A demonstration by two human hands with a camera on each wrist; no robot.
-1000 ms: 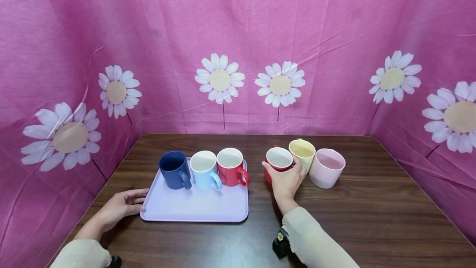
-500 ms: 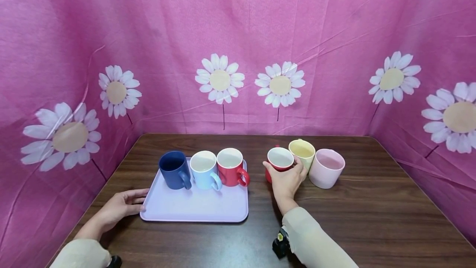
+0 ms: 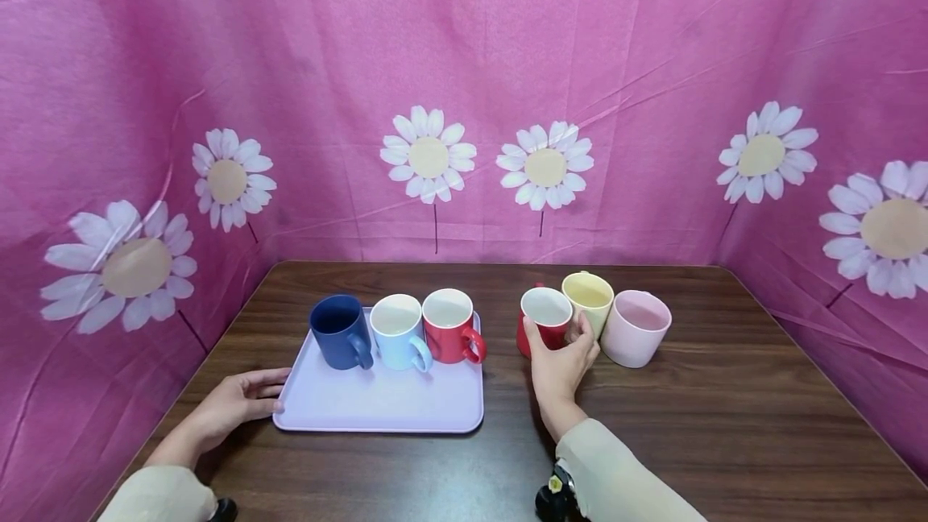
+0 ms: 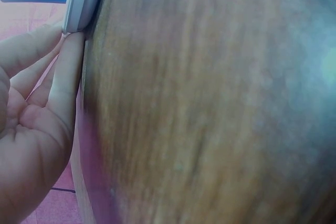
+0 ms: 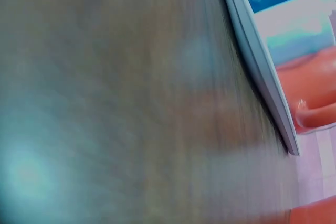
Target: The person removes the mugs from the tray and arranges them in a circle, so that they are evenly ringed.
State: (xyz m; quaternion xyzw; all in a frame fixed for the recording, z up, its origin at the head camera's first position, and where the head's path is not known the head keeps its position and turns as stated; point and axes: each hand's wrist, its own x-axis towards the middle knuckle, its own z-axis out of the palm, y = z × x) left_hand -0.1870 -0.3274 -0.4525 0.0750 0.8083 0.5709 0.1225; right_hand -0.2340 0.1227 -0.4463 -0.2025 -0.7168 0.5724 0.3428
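In the head view my left hand (image 3: pixel 225 411) touches the left edge of a lilac tray (image 3: pixel 377 405) with extended fingertips; the left wrist view has those fingers (image 4: pixel 65 72) right at the tray's rim. A dark blue mug (image 3: pixel 337 333), a light blue mug (image 3: pixel 395 337) and a red mug (image 3: pixel 445 333) stand in a row on the tray. To the right, my right hand (image 3: pixel 561 369) is at the near side of a second red mug (image 3: pixel 544 312), thumb in front of it and fingers loosely spread by its right side. The right wrist view does not show that hand.
A yellow mug (image 3: pixel 589 296) and a pink mug (image 3: pixel 636 329) stand upright close beside the second red mug. All this is on a dark wooden table (image 3: pixel 761 393). A pink flowered curtain (image 3: pixel 652 47) hangs around the table's back and sides.
My right hand has loosened from the second red mug and drawn slightly back, its thumb coming off the mug's left side. The left hand and the tray have stayed put.
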